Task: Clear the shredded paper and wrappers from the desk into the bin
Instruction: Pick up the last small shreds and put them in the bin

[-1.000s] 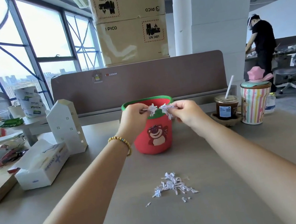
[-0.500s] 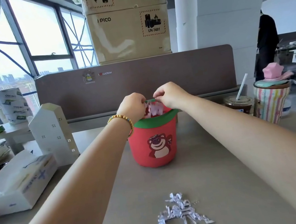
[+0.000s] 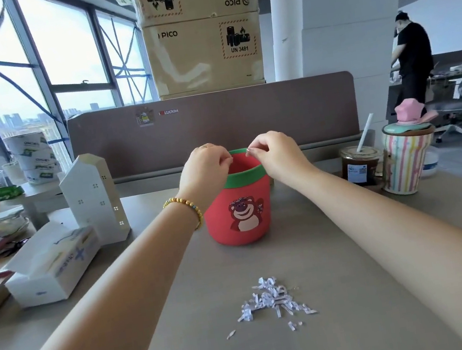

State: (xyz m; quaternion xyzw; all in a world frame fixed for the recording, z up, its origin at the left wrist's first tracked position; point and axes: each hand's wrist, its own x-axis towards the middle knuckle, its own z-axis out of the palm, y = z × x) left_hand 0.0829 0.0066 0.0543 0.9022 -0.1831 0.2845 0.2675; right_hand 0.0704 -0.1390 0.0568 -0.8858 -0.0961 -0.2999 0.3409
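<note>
A white rectangular tissue box lies left, beside a white house-shaped ornament. Right stand a brown iced drink cup, possibly coffee, and a pastel striped tumbler.

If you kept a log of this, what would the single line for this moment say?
stage: dropping shreds | hands: left hand and right hand over red bin, fingers curled | left: shredded paper pile on desk

We see bright daylight pouring through the windows beyond the left hand, their panes nearly blown out. Shadows under both forearms on the desk are soft. Wide-angle distortion bends the frames, and the far background past the right hand looks softer.
</note>
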